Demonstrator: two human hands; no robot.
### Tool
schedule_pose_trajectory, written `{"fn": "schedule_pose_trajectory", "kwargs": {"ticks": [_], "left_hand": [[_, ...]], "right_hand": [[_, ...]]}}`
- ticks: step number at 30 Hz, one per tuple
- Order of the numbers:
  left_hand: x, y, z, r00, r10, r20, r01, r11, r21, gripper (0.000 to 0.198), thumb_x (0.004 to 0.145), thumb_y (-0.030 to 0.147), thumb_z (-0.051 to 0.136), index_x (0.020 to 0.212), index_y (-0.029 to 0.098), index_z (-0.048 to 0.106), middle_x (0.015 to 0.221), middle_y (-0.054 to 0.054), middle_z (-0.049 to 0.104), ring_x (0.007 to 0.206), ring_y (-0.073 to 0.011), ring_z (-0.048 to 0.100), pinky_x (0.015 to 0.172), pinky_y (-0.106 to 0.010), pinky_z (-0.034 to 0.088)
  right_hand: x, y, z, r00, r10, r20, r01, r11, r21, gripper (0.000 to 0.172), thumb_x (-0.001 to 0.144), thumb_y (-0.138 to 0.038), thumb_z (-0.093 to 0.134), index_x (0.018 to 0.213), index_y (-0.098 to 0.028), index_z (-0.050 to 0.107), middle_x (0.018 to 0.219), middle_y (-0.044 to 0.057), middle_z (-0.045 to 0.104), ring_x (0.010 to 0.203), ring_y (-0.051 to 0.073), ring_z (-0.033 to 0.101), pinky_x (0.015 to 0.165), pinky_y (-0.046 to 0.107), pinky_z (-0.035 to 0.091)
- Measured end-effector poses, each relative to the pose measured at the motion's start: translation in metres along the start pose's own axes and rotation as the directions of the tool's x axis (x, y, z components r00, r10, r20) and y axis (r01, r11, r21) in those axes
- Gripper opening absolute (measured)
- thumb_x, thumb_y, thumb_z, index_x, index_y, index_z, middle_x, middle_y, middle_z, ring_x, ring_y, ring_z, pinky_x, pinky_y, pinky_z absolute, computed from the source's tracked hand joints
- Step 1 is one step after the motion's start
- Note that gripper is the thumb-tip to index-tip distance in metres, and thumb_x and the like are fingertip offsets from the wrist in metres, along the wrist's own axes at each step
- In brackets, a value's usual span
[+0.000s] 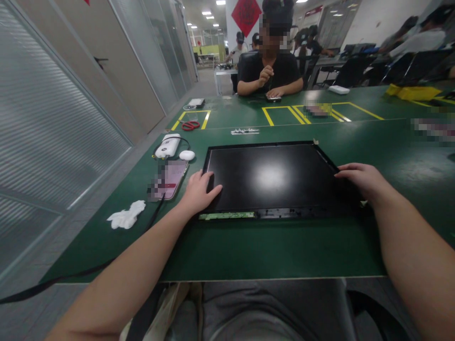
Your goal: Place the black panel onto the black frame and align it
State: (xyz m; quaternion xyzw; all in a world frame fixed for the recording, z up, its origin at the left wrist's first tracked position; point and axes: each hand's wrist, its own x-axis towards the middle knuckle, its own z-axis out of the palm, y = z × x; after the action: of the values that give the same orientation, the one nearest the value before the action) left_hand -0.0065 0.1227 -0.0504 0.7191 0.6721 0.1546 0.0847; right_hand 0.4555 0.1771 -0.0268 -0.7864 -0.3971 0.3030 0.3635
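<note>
Finding the dark screen panel [270,177] lying flat on the green table [284,251], straight ahead, long axis running from nine to three o'clock. Reading outward from its centre: touching the nine o'clock edge with the left hand [202,189], thumb crossing onto the face; touching three o'clock with the right hand [364,180]. Spanning the panel with hands well apart, neither being nearer; being unable to tell whether gripping or merely resting. Seeing a green circuit strip [227,215] running along the near edge at seven. Crowding the left hand at nine: a phone [176,177]. Trailing past the left forearm [142,265] at eight: a black strap [83,272]. Sitting around ten: a white case [187,155] and scissors [191,125]. Sitting opposite at twelve: a co-worker [273,71].
</note>
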Motion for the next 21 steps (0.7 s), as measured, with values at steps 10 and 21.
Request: {"fn": "schedule_pose_trajectory", "kwargs": {"ticks": [10, 21], "left_hand": [[0.002, -0.004, -0.015, 0.997, 0.057, 0.054, -0.051, 0.994, -0.094, 0.072, 0.091, 0.051, 0.051, 0.150, 0.012, 0.039, 0.155, -0.020, 0.045, 0.147, -0.0345, 0.037, 0.118, -0.051, 0.032], [0.000, -0.007, -0.025, 0.990, 0.128, 0.053, -0.128, 0.992, -0.014, 0.065, 0.088, 0.051, 0.057, 0.140, 0.012, 0.054, 0.147, -0.019, 0.054, 0.140, -0.0349, 0.047, 0.117, -0.050, 0.035]], "right_hand": [[0.013, 0.004, 0.001, 0.987, -0.161, 0.010, 0.152, 0.912, -0.381, 0.019, 0.062, -0.027, 0.076, 0.077, -0.024, 0.064, 0.077, 0.005, 0.067, 0.078, 0.024, 0.064, 0.081, 0.040, 0.051], [0.009, 0.001, 0.001, 0.991, -0.134, 0.015, 0.128, 0.901, -0.414, 0.011, 0.069, -0.024, 0.068, 0.079, -0.023, 0.066, 0.075, 0.005, 0.066, 0.074, 0.023, 0.063, 0.077, 0.038, 0.050]]}}
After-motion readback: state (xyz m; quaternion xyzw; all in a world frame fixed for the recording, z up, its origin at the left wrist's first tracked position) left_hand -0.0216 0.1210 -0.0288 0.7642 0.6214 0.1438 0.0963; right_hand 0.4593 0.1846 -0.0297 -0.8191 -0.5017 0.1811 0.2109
